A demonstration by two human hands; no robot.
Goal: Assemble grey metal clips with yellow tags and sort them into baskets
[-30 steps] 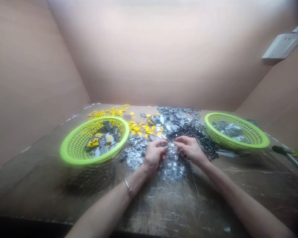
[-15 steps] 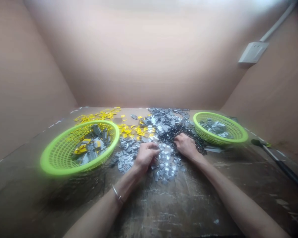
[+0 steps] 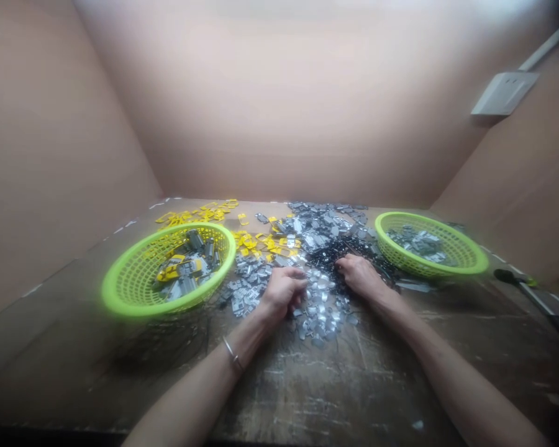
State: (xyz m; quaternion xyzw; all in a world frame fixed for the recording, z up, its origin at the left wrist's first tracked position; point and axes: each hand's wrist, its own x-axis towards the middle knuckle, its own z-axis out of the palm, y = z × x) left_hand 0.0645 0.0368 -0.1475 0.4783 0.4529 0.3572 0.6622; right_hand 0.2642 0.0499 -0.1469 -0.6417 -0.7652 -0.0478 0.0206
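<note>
My left hand [image 3: 283,290] is closed, thumb and fingers together, over the left side of a pile of small shiny metal plates [image 3: 320,307]. Whatever it pinches is too small to make out. My right hand [image 3: 358,273] has its fingertips pressed together at the edge of a heap of small black parts [image 3: 328,256]; what lies between them is hidden. Grey metal pieces [image 3: 248,288] are spread left of my left hand. Beyond them lie yellow frame-shaped parts [image 3: 256,242], and darker grey plates [image 3: 323,217] are heaped at the back.
A green basket [image 3: 121,298] on the left holds yellow and grey parts. On the right, another green basket [image 3: 475,264] contains grey metal pieces. A dark-handled tool [image 3: 533,295] lies near the right wall, below a white socket box [image 3: 505,93]. Cardboard-coloured walls enclose the table.
The whole view has shifted, so the table and baskets appear farther right. Both hands keep nearly the same places over the piles, with only slight finger movement.
</note>
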